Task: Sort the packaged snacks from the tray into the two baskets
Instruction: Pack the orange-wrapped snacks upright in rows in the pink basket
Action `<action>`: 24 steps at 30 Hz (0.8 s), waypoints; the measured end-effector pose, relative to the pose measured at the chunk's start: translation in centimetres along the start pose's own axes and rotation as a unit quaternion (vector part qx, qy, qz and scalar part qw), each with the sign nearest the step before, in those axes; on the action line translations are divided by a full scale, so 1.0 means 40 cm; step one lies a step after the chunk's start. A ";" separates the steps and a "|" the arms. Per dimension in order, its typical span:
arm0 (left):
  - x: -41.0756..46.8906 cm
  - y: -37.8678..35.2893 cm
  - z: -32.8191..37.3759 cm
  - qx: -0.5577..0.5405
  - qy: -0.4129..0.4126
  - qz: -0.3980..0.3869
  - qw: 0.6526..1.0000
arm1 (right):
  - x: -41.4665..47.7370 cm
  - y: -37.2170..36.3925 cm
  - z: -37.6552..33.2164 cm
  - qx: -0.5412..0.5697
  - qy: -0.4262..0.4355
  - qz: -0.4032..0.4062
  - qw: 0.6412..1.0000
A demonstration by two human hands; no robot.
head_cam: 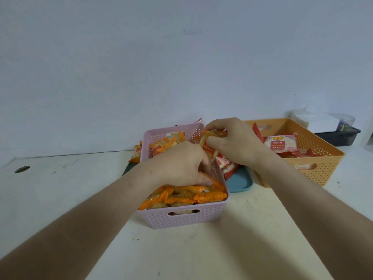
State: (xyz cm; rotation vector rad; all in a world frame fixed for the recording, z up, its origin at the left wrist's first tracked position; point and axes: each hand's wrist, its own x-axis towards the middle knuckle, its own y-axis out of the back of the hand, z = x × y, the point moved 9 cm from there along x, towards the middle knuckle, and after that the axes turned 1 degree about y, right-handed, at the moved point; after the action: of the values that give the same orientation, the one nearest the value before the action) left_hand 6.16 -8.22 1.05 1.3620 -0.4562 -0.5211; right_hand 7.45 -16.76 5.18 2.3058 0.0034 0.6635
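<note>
The right hand [232, 142] pinches an orange-and-clear plastic snack packet [204, 138] by its crimped top edge, so it dangles free, long axis near upright, lower end pointing at the teal plastic tray [240, 183] below the hand. The left hand [179, 164] curls down among orange packets [181, 197] inside the pink perforated plastic basket [181, 219], probably making room; its grip cannot be told.
</note>
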 end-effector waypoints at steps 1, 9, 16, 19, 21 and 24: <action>-0.002 -0.001 -0.007 0.000 0.005 0.011 1.000 | 0.002 -0.007 -0.003 -0.011 0.007 -0.017 1.000; -0.045 -0.040 -0.044 -0.145 0.030 -0.057 0.987 | -0.019 -0.121 -0.021 -0.203 0.043 -0.221 0.953; -0.051 0.055 -0.143 -0.230 0.077 0.028 0.970 | -0.059 -0.139 -0.046 -0.304 0.072 -0.315 0.896; -0.010 0.017 -0.151 -0.086 0.069 -0.020 0.994 | -0.075 -0.141 -0.048 -0.317 0.073 -0.332 0.885; 0.019 -0.029 -0.139 0.008 0.061 -0.077 0.995 | -0.078 -0.152 -0.048 -0.334 0.086 -0.335 0.877; 0.056 -0.054 -0.114 0.087 0.049 -0.090 0.991 | -0.079 -0.169 -0.038 -0.334 0.081 -0.346 0.873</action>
State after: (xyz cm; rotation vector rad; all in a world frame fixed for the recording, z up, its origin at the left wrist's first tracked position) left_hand 10.44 -6.22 -1.78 1.5996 -0.3051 -0.5684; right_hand 5.25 -11.39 0.26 1.4227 0.5658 0.3833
